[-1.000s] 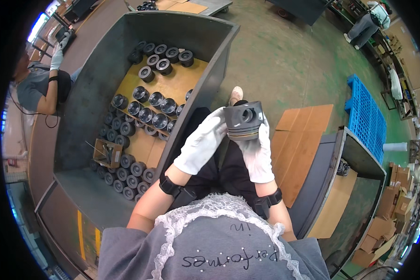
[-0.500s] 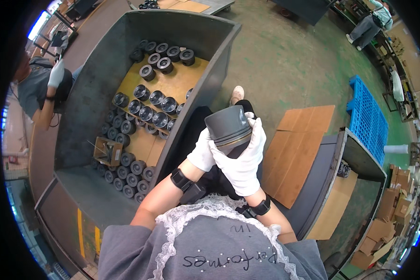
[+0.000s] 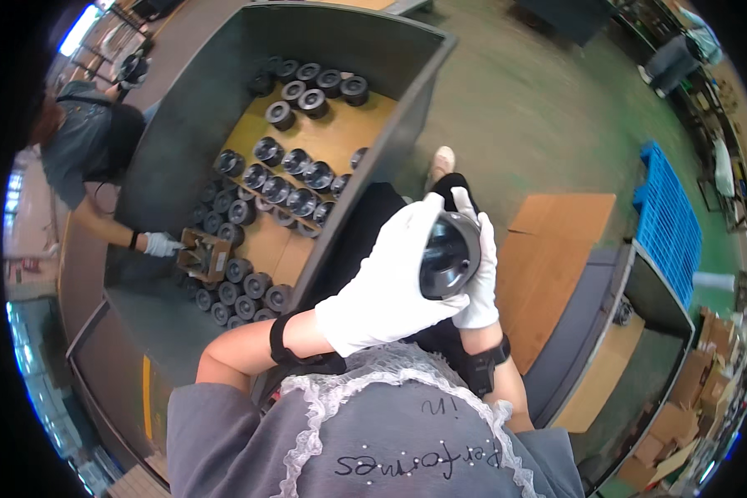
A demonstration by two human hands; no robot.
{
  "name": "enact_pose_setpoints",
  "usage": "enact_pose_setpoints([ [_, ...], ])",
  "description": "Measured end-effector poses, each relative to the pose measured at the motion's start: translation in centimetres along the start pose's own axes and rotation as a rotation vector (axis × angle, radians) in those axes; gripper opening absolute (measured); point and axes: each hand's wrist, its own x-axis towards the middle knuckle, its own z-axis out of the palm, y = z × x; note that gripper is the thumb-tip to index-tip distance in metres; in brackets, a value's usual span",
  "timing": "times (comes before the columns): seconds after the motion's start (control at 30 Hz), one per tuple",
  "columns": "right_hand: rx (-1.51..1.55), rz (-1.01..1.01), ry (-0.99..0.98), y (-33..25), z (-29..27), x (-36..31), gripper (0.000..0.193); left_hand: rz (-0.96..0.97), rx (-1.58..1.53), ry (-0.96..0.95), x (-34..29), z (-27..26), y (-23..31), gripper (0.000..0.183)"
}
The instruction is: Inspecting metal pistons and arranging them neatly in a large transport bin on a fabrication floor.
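Observation:
A dark grey piston point(image 3: 450, 256) is held in front of my body between both white-gloved hands, its hollow, shiny inside facing up toward me. My left hand point(image 3: 390, 286) wraps round its left side, thumb and fingers curved along the rim. From the right, my right hand point(image 3: 479, 282) grips the opposite side, fingers pointing away from me. Part of the piston's outer wall is hidden by the gloves. Left of my hands stands a deep grey metal bin point(image 3: 372, 143) with many similar pistons point(image 3: 319, 176) in rows on brown cardboard sheets point(image 3: 361, 116).
A co-worker's gloved hand point(image 3: 163, 244) touches a small cardboard box point(image 3: 217, 259) in the bin. To my right are a leaning cardboard sheet point(image 3: 548, 266), a second metal bin point(image 3: 668, 309) and a blue plastic pallet point(image 3: 668, 224). Another person point(image 3: 679, 62) stands far right.
The piston has been turned from side-on to showing its hollow inside, and my left hand has shifted round it. The co-worker's hand has reached into the bin to the small box.

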Motion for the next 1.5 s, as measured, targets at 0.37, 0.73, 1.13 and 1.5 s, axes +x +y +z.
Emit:
enact_pose_setpoints([
  [0.37,-0.497,0.086,0.006,2.1,-2.7,2.8,0.057,-0.278,0.461,0.169,8.7,-15.0,-9.6,0.08],
  [0.73,-0.742,0.122,0.393,2.4,-8.4,3.6,0.04,-0.73,0.533,-0.083,21.9,-3.9,-44.9,0.062],
  [1.13,-0.924,0.136,0.441,3.9,-6.7,4.2,0.037,-0.337,0.25,0.071,15.9,-2.0,-43.0,0.033],
  [1.5,-1.16,0.143,0.24,7.4,-4.6,2.7,0.039,-0.822,0.695,-0.484,-21.3,-4.2,-43.9,0.04],
])
